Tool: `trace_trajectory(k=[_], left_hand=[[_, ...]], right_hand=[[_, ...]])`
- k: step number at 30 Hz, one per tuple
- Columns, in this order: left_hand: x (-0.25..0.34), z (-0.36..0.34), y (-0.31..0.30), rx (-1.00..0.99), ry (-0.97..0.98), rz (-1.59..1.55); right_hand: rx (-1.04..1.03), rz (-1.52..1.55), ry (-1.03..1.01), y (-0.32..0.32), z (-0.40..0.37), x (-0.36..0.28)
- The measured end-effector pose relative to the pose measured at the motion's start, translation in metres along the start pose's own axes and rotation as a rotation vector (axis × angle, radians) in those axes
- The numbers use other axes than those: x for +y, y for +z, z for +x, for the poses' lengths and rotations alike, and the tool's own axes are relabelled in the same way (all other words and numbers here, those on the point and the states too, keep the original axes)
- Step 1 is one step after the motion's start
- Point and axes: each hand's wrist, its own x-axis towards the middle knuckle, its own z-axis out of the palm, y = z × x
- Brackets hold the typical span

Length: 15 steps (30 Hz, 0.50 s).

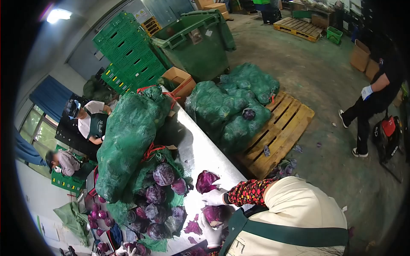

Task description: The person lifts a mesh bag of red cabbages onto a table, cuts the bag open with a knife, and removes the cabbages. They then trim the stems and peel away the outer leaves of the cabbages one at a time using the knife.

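Observation:
My left hand (210, 232), in a white glove, is wrapped round the lower side of a red cabbage (215, 213) with its pale stem end showing. Just beyond it, my white-gloved right hand (213, 197) grips a large purple cabbage leaf (206, 182) at its edge. Torn leaf scraps (193, 228) lie on the white tabletop (194, 147) beside the cabbage. A heap of red cabbages (156, 194) spills from an open green mesh bag (147, 168), left of my hands.
A full green mesh sack (132, 141) lies on the table. More sacks (230, 106) rest on a wooden pallet (279, 132). Behind stand a wheeled green bin (192, 47) and stacked crates (128, 49). Co-workers (92, 121) are at the left; another person (371, 98) walks at the right.

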Motion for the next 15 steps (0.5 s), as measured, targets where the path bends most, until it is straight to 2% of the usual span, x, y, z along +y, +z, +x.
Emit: trace_trajectory(k=[1,3,5,7,8,9,11,13,15], left_hand=[[0.001,-0.001,0.002,0.005,-0.007,0.003],[0.005,-0.003,0.007,0.140,-0.095,-0.125],[-0.001,-0.002,0.018,0.268,-0.188,-0.174],[-0.002,0.003,0.029,0.335,-0.315,-0.241],[0.004,0.008,0.032,0.356,-0.311,-0.253],[0.008,0.011,0.034,0.344,-0.335,-0.163],[0.011,0.015,0.030,0.213,-0.388,-0.098],[0.015,0.023,0.012,0.052,-0.275,-0.065],[0.031,0.036,-0.006,-0.032,-0.125,-0.019]], right_hand=[[-0.005,0.002,-0.007,-0.001,0.000,-0.001],[0.044,0.148,0.064,-0.007,0.000,-0.006],[-0.078,0.247,0.123,-0.003,0.012,0.000],[-0.364,0.390,0.192,-0.049,-0.001,-0.027],[-0.328,0.369,0.103,-0.066,-0.014,-0.042],[-0.362,0.282,0.135,-0.082,-0.024,-0.053],[-0.407,0.344,0.179,-0.096,-0.029,-0.051],[-0.523,0.490,0.147,-0.074,-0.015,-0.016],[-0.543,0.275,0.079,-0.106,-0.022,-0.022]])
